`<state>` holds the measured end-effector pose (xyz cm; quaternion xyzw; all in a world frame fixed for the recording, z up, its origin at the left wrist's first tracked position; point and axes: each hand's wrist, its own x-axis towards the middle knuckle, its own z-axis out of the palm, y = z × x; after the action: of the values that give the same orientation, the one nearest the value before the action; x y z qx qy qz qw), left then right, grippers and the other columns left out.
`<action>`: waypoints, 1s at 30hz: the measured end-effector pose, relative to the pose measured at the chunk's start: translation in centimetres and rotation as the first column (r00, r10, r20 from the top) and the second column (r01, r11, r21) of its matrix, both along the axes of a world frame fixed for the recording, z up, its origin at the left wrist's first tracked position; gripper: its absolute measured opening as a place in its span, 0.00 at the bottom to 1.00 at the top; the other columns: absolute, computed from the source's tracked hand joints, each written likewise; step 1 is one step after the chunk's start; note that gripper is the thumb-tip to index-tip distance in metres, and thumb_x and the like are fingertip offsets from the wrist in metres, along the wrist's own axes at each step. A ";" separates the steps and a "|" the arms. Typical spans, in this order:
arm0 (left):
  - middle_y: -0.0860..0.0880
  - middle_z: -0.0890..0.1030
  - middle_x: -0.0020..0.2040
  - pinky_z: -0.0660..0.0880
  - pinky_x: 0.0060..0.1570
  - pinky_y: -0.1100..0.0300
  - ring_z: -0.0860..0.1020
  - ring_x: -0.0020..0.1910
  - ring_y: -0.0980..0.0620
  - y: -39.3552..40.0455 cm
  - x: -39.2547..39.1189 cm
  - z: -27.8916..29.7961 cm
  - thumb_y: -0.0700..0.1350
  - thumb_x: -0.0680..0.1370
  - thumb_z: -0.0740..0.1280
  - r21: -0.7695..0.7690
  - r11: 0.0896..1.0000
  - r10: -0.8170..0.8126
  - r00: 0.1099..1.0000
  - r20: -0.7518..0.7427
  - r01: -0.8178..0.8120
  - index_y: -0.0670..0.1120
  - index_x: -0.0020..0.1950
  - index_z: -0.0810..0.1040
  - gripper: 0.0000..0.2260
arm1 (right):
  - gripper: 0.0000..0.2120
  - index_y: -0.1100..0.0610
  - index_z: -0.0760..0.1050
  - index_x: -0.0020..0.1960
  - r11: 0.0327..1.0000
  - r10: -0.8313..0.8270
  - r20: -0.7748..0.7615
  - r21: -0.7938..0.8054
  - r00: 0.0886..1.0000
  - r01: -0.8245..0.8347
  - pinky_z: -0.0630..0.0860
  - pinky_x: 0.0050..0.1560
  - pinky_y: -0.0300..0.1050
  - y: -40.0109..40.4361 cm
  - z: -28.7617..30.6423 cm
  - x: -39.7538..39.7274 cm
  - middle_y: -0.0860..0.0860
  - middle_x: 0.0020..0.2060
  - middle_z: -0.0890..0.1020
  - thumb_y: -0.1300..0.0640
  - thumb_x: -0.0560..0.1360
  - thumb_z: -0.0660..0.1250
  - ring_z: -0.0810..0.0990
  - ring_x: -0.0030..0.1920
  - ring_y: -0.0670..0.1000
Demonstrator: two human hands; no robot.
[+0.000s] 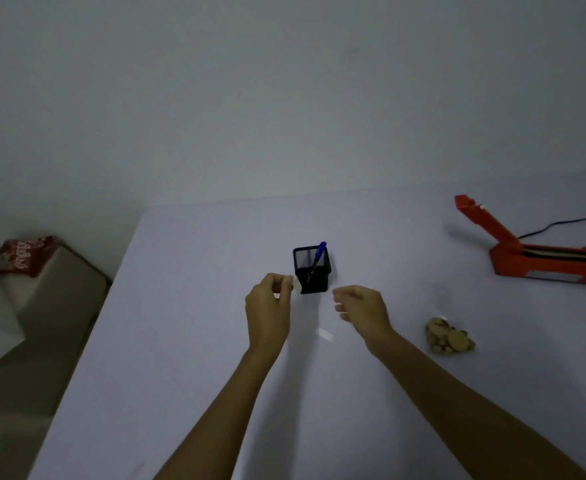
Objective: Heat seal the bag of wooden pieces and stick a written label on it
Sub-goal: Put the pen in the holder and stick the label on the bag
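A clear bag of wooden pieces [449,337] lies on the white table [180,341], to the right of my hands. My left hand [269,306] is raised in front of the pen holder and pinches a small white label [296,284] between its fingertips. My right hand [362,308] hovers a little to the right with its fingers curled; whether it holds anything is unclear. A small white strip [326,334] lies on the table between my wrists. The orange heat sealer [540,261] stands at the far right with its arm raised.
A black mesh pen holder [312,270] with a blue pen [317,258] stands just behind my hands. The sealer's black cable [561,223] runs off to the right. Left of the table are a beige seat and a red packet [21,254].
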<state>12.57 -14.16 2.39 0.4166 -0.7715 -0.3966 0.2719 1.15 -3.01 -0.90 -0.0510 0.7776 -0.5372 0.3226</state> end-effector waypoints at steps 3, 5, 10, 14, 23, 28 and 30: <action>0.52 0.80 0.40 0.70 0.35 0.71 0.77 0.38 0.58 1.4 -2.3 0.9 0.45 0.80 0.63 -0.084 0.993 -0.089 0.996 -0.008 0.088 0.45 0.46 0.80 0.07 | 0.06 0.57 0.81 0.49 0.992 0.002 0.071 -0.130 0.997 0.007 0.80 0.49 0.43 0.5 4.5 -0.4 0.54 0.45 0.85 0.58 0.76 0.66 0.83 0.47 0.53; 0.51 0.80 0.40 0.70 0.36 0.70 0.76 0.38 0.55 2.9 -4.4 1.5 0.44 0.80 0.63 -0.144 0.975 -0.174 0.984 -0.024 0.169 0.44 0.46 0.79 0.07 | 0.05 0.56 0.81 0.46 0.983 -0.026 0.127 -0.179 0.992 0.049 0.80 0.51 0.45 1.6 6.5 -1.1 0.53 0.44 0.85 0.56 0.76 0.67 0.84 0.47 0.52; 0.53 0.80 0.44 0.75 0.45 0.61 0.76 0.46 0.54 7.6 -9.6 1.5 0.45 0.80 0.63 -0.254 0.902 -0.377 0.924 -0.066 0.350 0.46 0.50 0.80 0.07 | 0.13 0.58 0.82 0.52 0.962 -0.142 0.159 -0.212 0.977 0.175 0.80 0.52 0.45 6.1 8.2 -4.5 0.53 0.47 0.86 0.50 0.77 0.65 0.84 0.48 0.51; 0.50 0.82 0.48 0.72 0.47 0.64 0.75 0.49 0.53 11.0 -12.3 -0.1 0.45 0.80 0.61 -0.286 0.852 -0.470 0.881 -0.050 0.438 0.46 0.52 0.80 0.09 | 0.14 0.61 0.81 0.53 0.952 -0.169 0.177 -0.227 0.970 0.207 0.80 0.53 0.45 10.0 7.3 -7.5 0.54 0.47 0.86 0.51 0.76 0.68 0.85 0.49 0.51; 0.54 0.81 0.51 0.75 0.48 0.62 0.77 0.50 0.55 14.4 -17.3 -5.3 0.46 0.79 0.64 0.131 0.923 -0.354 0.931 -0.087 0.363 0.48 0.56 0.81 0.08 | 0.07 0.61 0.81 0.48 0.978 -0.155 0.303 -0.087 0.940 0.189 0.79 0.45 0.45 15.2 1.4 -14.8 0.58 0.43 0.85 0.58 0.75 0.69 0.83 0.42 0.52; 0.52 0.83 0.43 0.72 0.39 0.75 0.80 0.42 0.57 14.1 -19.7 -8.3 0.48 0.77 0.67 0.437 0.851 -0.336 0.942 0.027 0.291 0.47 0.51 0.82 0.08 | 0.04 0.59 0.81 0.45 0.993 -0.108 0.326 -0.015 0.939 0.120 0.78 0.44 0.44 15.8 -2.5 -18.5 0.56 0.40 0.85 0.60 0.75 0.68 0.82 0.39 0.51; 0.51 0.84 0.42 0.72 0.36 0.75 0.80 0.40 0.56 14.2 -20.3 -9.4 0.48 0.77 0.67 0.476 0.840 -0.329 0.942 0.064 0.261 0.46 0.48 0.83 0.08 | 0.04 0.58 0.81 0.45 0.997 -0.083 0.318 0.020 0.945 0.081 0.78 0.45 0.44 15.8 -4.1 -19.5 0.55 0.40 0.85 0.60 0.75 0.67 0.82 0.39 0.51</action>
<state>-7.71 0.07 -7.05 0.3724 -0.7275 -0.5745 0.0450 -18.36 12.78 -4.98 0.0695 0.7186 -0.5488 0.4214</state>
